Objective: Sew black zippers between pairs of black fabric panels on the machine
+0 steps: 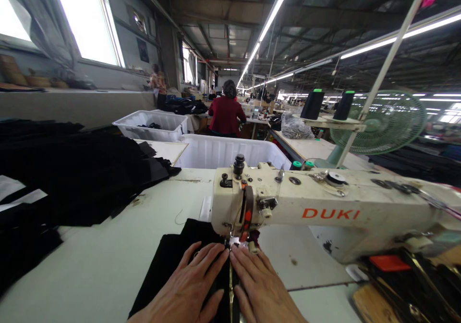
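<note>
Black fabric (158,270) lies on the pale table under the needle area of a cream sewing machine (288,203). A gold zipper-like strip (231,289) runs down the fabric between my hands. My left hand (190,284) rests flat on the fabric, left of the strip, fingers spread a little toward the presser foot (227,241). On the right side of the strip, my right hand (257,282) lies flat with its fingers stretched out. Both sets of fingertips are just in front of the lit needle area. The fabric's far edge is partly hidden by the machine head.
Black fabric pieces (90,169) are piled at the left. White bins (230,151) stand behind the table. Tools and a red item (389,263) lie at the right. A person in dark red (225,115) sits ahead; a green fan (378,121) stands back right.
</note>
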{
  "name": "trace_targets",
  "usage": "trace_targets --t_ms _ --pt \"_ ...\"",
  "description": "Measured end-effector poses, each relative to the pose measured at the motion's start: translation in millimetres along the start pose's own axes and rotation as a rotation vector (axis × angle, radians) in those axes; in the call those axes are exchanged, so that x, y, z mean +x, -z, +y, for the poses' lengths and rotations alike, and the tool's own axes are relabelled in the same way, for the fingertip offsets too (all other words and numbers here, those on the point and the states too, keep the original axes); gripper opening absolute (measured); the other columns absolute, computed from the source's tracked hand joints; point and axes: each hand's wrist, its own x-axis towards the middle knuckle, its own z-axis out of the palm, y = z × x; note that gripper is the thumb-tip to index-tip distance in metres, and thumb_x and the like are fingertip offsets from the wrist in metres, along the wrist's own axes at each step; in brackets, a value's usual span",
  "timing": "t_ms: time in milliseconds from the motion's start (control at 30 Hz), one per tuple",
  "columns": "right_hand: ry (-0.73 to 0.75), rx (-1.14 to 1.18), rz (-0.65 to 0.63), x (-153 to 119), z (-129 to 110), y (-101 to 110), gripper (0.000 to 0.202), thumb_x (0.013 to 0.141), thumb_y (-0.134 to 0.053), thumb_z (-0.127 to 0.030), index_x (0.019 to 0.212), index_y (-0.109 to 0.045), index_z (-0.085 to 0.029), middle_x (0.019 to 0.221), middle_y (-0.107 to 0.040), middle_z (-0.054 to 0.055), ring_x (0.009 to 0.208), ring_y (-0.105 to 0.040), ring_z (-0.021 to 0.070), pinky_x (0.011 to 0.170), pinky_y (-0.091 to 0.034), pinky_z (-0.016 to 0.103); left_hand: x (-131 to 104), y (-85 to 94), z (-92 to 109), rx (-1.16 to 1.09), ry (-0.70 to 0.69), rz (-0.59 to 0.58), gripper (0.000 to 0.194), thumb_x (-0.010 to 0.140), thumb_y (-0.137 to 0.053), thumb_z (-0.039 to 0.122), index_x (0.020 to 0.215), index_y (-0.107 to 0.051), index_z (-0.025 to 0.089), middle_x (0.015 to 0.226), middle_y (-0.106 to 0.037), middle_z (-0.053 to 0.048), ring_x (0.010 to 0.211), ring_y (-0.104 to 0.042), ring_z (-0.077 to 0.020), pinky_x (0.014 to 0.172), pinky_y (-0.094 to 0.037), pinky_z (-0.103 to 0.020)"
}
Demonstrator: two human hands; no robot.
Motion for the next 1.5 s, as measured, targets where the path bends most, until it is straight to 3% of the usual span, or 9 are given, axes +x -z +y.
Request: trace_targets --t_ms 200,567,767,1000,1200,1400,1500 --pt "-0.033 0.114 -0.11 -0.6 5.1 9.9 0.061 0.095 -0.052 -0.019 0.153 -0.033 -0.021 0.154 -0.037 0.002 0.138 -0.042 0.0191 0.118 -0.031 0.039 -0.3 9.3 4.8 0.003 0.001 0.022 0.053 0.091 -0.059 0.027 0.143 -0.048 0.016 0.141 -0.055 -0.008 0.127 -0.055 -0.0281 0.105 -0.048 -0.047" --pt "-0.051 0.134 -0.125 -1.0 4.8 8.9 0.058 0.101 -0.048 -0.027 0.155 -0.027 -0.023 0.156 -0.032 -0.001 0.141 -0.037 0.0173 0.12 -0.026 0.038 2.9 8.5 1.7 -0.011 -0.013 0.023 0.054 0.092 -0.058 0.028 0.144 -0.048 0.018 0.142 -0.055 -0.007 0.128 -0.054 -0.0268 0.108 -0.045 -0.046" --pt "-0.058 0.132 -0.147 -3.2 3.5 9.7 0.062 0.098 -0.049 -0.021 0.156 -0.025 -0.023 0.158 -0.025 -0.003 0.144 -0.031 0.017 0.121 -0.023 0.037 -0.4 5.6 1.7 -0.01 -0.013 0.011 0.056 0.093 -0.057 0.028 0.146 -0.044 0.018 0.144 -0.053 -0.007 0.131 -0.051 -0.0263 0.108 -0.045 -0.047" --pt "-0.035 0.122 -0.109 -1.1 4.6 10.5 0.058 0.1 -0.05 -0.024 0.154 -0.031 -0.021 0.155 -0.034 0.001 0.141 -0.036 0.0178 0.12 -0.026 0.038 -0.3 4.0 0.9 -0.054 -0.011 0.031 0.056 0.093 -0.058 0.027 0.146 -0.044 0.02 0.146 -0.051 -0.007 0.131 -0.051 -0.0264 0.109 -0.043 -0.05" --pt "-0.016 0.094 -0.152 1.1 3.5 14.1 0.061 0.093 -0.05 -0.016 0.152 -0.034 -0.017 0.155 -0.032 0.004 0.14 -0.039 0.0215 0.116 -0.034 0.043 -1.4 8.2 2.4 -0.127 0.038 -0.036 0.057 0.095 -0.056 0.025 0.15 -0.039 0.021 0.149 -0.047 -0.007 0.137 -0.043 -0.0265 0.113 -0.037 -0.052" --pt "-0.056 0.133 -0.167 3.4 2.8 14.1 0.062 0.094 -0.046 -0.013 0.153 -0.031 -0.019 0.158 -0.029 0.004 0.143 -0.033 0.0218 0.118 -0.03 0.047 2.1 2.9 -4.6 -0.18 0.066 -0.11 0.054 0.1 -0.051 0.029 0.152 -0.035 0.023 0.153 -0.041 -0.008 0.142 -0.035 -0.0245 0.116 -0.028 -0.055" --pt "-0.073 0.145 -0.183 5.4 1.0 19.4 0.06 0.093 -0.044 -0.011 0.152 -0.034 -0.017 0.158 -0.031 0.006 0.143 -0.033 0.0232 0.118 -0.029 0.049 -1.6 11.5 0.6 -0.151 0.07 -0.139 0.049 0.105 -0.044 0.033 0.152 -0.035 0.024 0.155 -0.038 -0.007 0.144 -0.031 -0.0251 0.115 -0.025 -0.058"
